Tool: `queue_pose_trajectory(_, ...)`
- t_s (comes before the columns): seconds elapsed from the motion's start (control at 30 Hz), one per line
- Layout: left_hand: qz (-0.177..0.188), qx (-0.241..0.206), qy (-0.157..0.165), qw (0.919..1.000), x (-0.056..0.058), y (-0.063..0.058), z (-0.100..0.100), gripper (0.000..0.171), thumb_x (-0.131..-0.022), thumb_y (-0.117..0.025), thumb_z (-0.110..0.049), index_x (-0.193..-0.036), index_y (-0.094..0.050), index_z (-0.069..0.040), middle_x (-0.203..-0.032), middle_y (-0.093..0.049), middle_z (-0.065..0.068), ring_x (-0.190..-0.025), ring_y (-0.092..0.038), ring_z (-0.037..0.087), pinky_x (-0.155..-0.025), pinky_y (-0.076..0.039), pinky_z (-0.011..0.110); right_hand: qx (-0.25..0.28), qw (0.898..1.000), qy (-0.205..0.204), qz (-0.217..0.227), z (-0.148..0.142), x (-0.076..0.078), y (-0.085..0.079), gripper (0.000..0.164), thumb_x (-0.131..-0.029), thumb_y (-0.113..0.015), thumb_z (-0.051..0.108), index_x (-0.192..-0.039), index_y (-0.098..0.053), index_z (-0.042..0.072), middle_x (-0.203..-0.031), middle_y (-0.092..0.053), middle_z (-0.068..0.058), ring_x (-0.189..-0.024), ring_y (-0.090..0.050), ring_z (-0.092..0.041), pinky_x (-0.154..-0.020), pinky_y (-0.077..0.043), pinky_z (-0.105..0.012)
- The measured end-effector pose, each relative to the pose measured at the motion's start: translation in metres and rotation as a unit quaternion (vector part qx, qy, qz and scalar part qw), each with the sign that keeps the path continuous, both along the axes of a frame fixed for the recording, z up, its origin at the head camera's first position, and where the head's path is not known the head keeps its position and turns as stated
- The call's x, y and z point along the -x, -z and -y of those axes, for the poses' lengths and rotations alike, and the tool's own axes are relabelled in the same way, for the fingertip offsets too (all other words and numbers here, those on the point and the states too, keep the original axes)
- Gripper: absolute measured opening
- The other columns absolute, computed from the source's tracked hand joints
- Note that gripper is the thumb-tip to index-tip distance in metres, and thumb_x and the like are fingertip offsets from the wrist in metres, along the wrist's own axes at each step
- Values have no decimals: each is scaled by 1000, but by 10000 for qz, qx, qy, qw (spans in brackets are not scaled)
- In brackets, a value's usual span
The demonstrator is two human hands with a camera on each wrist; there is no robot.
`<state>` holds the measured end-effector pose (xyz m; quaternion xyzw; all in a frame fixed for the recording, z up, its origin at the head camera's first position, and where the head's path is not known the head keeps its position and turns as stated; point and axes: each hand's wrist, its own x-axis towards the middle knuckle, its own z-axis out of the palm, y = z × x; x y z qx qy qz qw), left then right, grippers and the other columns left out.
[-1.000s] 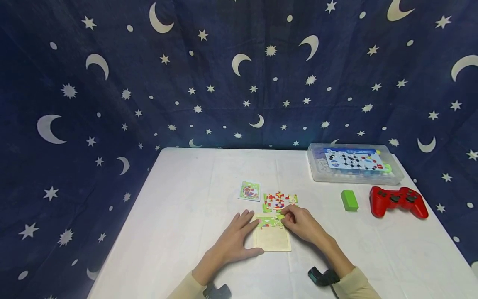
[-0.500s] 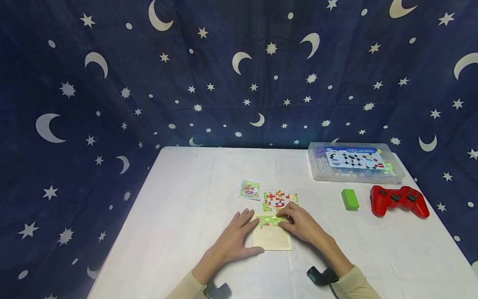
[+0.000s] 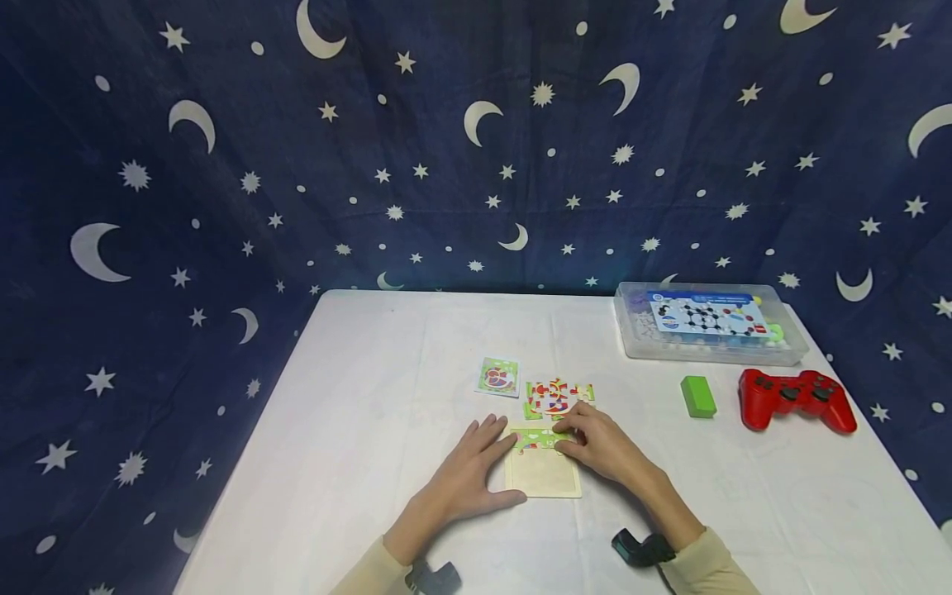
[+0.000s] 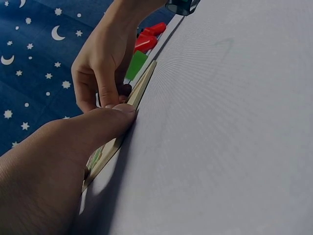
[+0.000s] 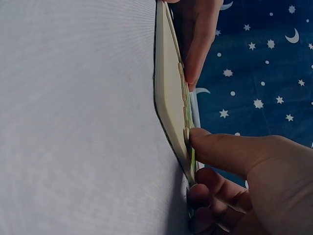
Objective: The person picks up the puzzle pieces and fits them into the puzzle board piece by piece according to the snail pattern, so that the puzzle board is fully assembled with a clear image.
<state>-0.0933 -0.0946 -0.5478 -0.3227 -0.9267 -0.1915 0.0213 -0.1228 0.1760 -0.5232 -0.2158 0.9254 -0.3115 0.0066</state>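
A shallow wooden puzzle tray (image 3: 544, 478) lies on the table. Joined green jigsaw pieces (image 3: 530, 438) fill its far row, while the near part shows bare wood. My left hand (image 3: 470, 473) rests along the tray's left side with fingers spread; its thumb touches the near edge, and the index fingertip reaches the green pieces. With thumb and bent fingers, my right hand (image 3: 604, 445) pinches a puzzle piece (image 5: 187, 135) at the right end of that row, mostly hidden by the fingers. Just beyond the tray lie several red, white and green puzzle pieces (image 3: 549, 398).
A small picture card (image 3: 498, 377) lies beyond the tray to the left. On the right are a green block (image 3: 698, 397), a red game controller (image 3: 797, 401) and a clear plastic box (image 3: 710, 351). A starry blue cloth (image 3: 446, 149) hangs behind the white table (image 3: 372, 380).
My right hand has shifted slightly left over the end of the green row and stays there, still pinching the piece. The left hand has kept its place on the tray.
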Motion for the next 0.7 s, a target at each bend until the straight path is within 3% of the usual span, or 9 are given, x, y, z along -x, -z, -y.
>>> queue_pose_trajectory(0.2,-61,44,-10,10000,0,-1,0,84,-83,-64,-69,-148,-51,-18,-161,-39,6,-152,-31,25,-128,-27,41,-56,9998,-31,-183,0,0,3,17,-84,-80,17,-100,-78,15,-93,-59,9,-77,-48,-2,-66,-46,-21)
queue_pose_trajectory(0.43,-34,35,-18,10000,0,-2,1,84,-83,-64,-70,-148,-51,-18,-161,-39,6,-153,-31,25,-128,-27,42,-72,9999,44,-76,2,1,1,16,-84,-80,17,-99,-79,14,-92,-58,10,-78,-48,-2,-67,-46,-22)
queue_pose_trajectory(0.7,255,-103,-104,9996,-1,-5,0,86,-81,-65,-71,-148,-51,-18,-162,-37,7,-153,-29,26,-128,-25,41,35,9999,-47,-160,2,0,0,16,-83,-81,16,-98,-80,11,-90,-60,9,-77,-51,-2,-67,-48,-22)
